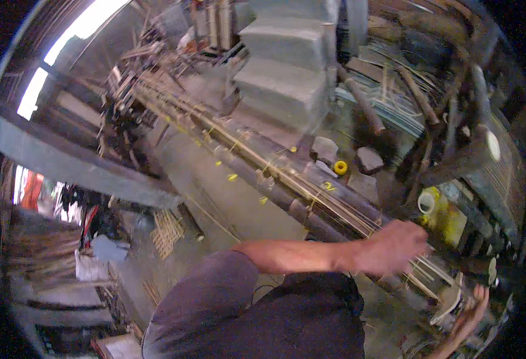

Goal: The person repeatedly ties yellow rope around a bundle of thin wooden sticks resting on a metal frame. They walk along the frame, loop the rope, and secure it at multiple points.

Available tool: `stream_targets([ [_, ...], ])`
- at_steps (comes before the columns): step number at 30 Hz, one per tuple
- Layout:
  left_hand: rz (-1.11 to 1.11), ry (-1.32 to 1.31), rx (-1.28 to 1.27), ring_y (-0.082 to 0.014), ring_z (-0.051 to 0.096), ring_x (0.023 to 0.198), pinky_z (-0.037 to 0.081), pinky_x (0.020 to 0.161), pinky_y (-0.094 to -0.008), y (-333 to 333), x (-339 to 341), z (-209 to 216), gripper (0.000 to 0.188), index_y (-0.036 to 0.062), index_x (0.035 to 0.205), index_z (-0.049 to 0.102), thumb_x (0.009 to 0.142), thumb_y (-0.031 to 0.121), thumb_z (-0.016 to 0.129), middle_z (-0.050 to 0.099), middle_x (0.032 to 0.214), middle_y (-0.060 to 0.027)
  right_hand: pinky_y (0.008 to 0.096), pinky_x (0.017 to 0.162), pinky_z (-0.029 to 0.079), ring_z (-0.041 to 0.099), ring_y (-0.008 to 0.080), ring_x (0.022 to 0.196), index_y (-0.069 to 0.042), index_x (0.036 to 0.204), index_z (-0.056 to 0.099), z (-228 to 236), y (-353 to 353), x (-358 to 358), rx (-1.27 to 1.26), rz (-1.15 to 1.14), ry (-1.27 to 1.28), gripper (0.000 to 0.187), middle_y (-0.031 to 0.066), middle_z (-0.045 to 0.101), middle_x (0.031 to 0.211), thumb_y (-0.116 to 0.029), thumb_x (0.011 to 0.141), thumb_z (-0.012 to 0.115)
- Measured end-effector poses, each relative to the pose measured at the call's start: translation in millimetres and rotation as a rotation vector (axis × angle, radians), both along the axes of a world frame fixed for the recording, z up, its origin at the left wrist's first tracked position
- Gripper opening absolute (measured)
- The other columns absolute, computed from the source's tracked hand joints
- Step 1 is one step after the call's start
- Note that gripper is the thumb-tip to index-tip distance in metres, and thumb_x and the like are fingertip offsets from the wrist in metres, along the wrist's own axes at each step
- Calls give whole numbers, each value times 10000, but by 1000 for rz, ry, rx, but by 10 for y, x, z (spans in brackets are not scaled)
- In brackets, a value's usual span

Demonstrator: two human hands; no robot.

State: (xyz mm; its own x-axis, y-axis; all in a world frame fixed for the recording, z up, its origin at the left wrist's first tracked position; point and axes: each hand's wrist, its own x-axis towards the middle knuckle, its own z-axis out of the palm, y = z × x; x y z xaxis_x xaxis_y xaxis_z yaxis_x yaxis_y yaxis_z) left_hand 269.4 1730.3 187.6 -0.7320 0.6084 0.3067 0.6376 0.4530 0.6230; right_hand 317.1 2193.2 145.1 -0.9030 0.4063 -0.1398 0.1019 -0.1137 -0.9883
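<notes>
A long bundle of thin pale strips (335,206), likely bamboo or cane, lies between two dark poles (257,173) that run from the far left to the near right. Ties cross it in places. Over the near part of this bundle is my left hand (391,246), reaching across my body with its fingers curled in; blur hides what they hold, if anything. My right hand (473,308) is at the lower right, its fingers stretched upward beside the near end of the strips. A curved pale piece (451,305) is close to it.
Grey concrete steps (287,72) rise beyond the poles. A yellow roll (341,167) sits near stone blocks (369,160), and a yellow container (445,215) stands at the right among logs (463,161). A woven lattice piece (168,233) lies on the floor to the left, under a beam (77,158).
</notes>
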Motion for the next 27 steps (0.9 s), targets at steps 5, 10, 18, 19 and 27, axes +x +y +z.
stream_targets([
  [5, -115, 398, 199, -271, 561, 986, 457, 840, -400, 45, 796, 1383, 272, 90, 1007, 596, 823, 290, 604, 584, 1013, -69, 488, 941, 453, 609, 323, 974, 9, 1256, 542, 920, -955, 265, 426, -132, 240, 465, 165, 651, 1111, -370, 1001, 456],
  [10, -80, 191, 218, -218, 569, 929, 430, 823, -397, 47, 629, 1081, 258, 110, 853, 622, 722, 328, 663, 581, 881, -34, 407, 831, 501, 602, 259, 878, 12, 1262, 544, 750, -741, 218, -642, -9, 270, 401, 147, 651, 1032, -285, 995, 504],
  [18, -140, 331, 87, -203, 596, 846, 439, 760, -386, 19, 367, 945, 220, 145, 855, 639, 719, 317, 652, 615, 865, -1, 423, 1146, 218, 322, 244, 1386, -57, 1451, 325, 193, -583, 227, -209, -229, 85, 613, 145, 364, 1484, -424, 982, 466],
  [19, -145, 381, 75, -201, 598, 833, 440, 754, -387, 7, 353, 982, 205, 146, 852, 640, 720, 303, 646, 615, 853, 0, 420, 1140, 243, 341, 239, 1374, -51, 1445, 332, 270, -577, 304, -165, -238, 99, 620, 141, 381, 1474, -433, 977, 473],
  [27, -299, 127, 294, -315, 531, 1087, 406, 940, -464, -17, 372, 672, 471, 105, 1092, 585, 769, 447, 611, 578, 1124, -106, 418, 1059, 356, 468, 238, 1237, -52, 1310, 486, 604, -861, 313, -6, -282, 153, 469, 117, 520, 1323, -375, 971, 500],
])
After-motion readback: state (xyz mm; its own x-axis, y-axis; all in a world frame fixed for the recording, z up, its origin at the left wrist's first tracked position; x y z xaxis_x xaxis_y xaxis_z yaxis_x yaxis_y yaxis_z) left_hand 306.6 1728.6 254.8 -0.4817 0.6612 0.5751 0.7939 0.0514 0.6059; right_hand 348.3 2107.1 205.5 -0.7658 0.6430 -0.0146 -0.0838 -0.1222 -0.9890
